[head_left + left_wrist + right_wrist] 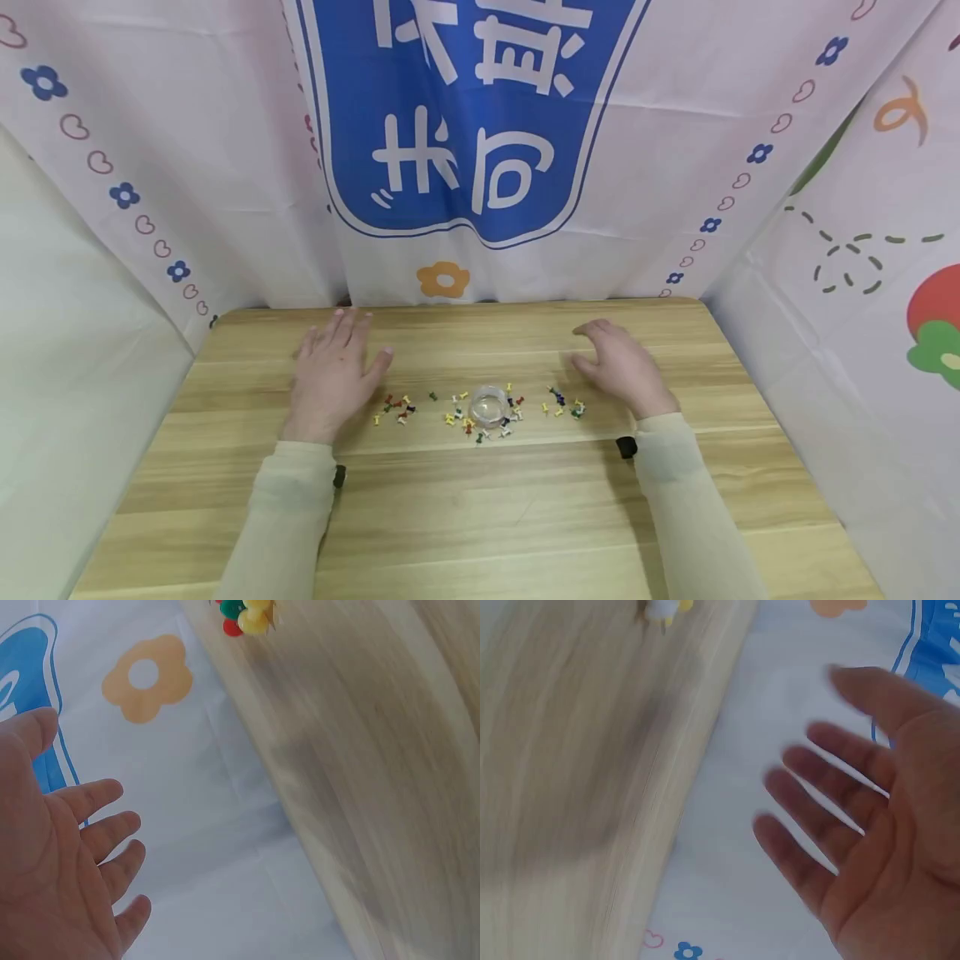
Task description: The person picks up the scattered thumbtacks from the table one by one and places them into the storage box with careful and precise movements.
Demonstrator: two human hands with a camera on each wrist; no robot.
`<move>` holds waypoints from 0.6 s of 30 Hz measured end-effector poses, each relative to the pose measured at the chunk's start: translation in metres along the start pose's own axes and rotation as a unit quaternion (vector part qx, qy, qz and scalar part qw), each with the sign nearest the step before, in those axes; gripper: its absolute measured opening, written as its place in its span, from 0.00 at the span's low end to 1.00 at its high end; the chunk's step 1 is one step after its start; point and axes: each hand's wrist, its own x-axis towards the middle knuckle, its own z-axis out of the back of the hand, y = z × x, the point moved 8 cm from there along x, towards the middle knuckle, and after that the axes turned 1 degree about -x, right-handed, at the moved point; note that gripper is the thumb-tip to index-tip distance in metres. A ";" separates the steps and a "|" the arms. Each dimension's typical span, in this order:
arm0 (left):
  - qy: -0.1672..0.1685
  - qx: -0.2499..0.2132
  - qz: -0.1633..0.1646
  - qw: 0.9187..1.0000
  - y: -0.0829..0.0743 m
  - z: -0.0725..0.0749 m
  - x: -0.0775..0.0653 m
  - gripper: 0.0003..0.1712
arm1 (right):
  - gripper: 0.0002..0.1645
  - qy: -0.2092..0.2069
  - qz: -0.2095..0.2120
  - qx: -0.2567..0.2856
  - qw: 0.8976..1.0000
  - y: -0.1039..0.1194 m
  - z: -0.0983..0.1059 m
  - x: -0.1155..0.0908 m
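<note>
My left hand [333,377] hovers over the left side of the wooden table, fingers spread and holding nothing. On the right side, my right hand [621,367] is held with its fingers apart and its palm bare. Between the two stands a small clear round container [489,407], ringed by loose push pins [468,423] in yellow, red, white, green and blue. One cluster of push pins [401,405] lies near my left thumb, another group [559,400] near my right hand. At the top of the left wrist view, red, green and yellow push pins [251,615] show partly.
The wooden table [480,517] ends at its far edge against a white cloth backdrop [262,208] with a blue printed panel [465,108]. Printed cloth also hangs along the right side. A black wrist strap part [626,447] shows at my right cuff.
</note>
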 end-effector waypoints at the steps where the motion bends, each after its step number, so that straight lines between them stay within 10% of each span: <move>1: 0.003 0.002 -0.002 1.000 -0.001 -0.001 0.000 0.47 | 0.30 0.013 0.004 0.013 1.000 0.003 -0.003 0.000; 18: 0.006 0.001 -0.018 1.000 -0.018 -0.007 0.001 0.45 | 0.08 0.187 -0.012 0.053 0.981 0.010 -0.031 -0.017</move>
